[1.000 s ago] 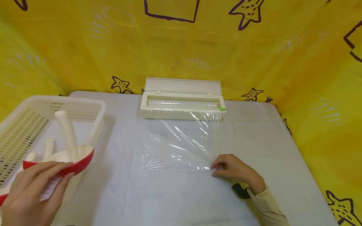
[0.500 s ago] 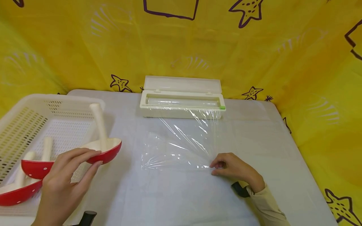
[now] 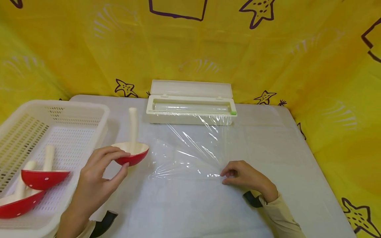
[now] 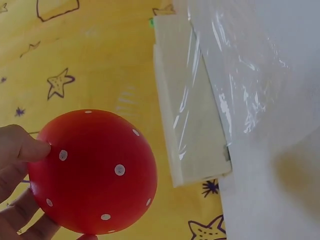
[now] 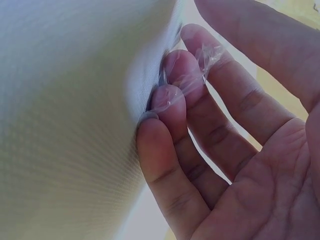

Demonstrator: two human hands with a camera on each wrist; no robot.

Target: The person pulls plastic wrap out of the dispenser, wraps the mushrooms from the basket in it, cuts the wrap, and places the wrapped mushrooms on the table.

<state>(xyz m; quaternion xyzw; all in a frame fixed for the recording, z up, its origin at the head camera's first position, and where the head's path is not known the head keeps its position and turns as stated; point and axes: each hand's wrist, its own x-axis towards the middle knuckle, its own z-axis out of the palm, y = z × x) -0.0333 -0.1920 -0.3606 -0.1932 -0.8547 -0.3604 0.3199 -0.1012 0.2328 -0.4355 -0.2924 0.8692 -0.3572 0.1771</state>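
Observation:
In the head view my left hand [image 3: 99, 172] pinches the rim of a toy mushroom [image 3: 134, 158] with a red cap and a pale stem. The mushroom is upside down, stem upward, above the table beside the basket. The left wrist view shows its white-dotted cap [image 4: 95, 175] with fingers [image 4: 25, 147] at the edge. Clear plastic wrap [image 3: 184, 152] stretches from an opened cream dispenser box [image 3: 190, 117] toward me. At the wrap's near right corner, my right hand [image 3: 247, 177] rests low. In the right wrist view, wrinkled wrap crosses its fingertips [image 5: 172, 102], which press against the table; the thumb stays apart.
A white perforated basket [image 3: 102, 125] stands at the left with two more red-capped mushrooms [image 3: 44, 178] in it. The white table [image 3: 178, 211] ends at the back against a yellow patterned cloth [image 3: 190, 39]. The dispenser's raised lid [image 3: 190, 88] is near that cloth.
My left hand has carried the mushroom from over the basket to the right, toward the wrap's left edge. The right hand has stayed in place at the wrap's corner.

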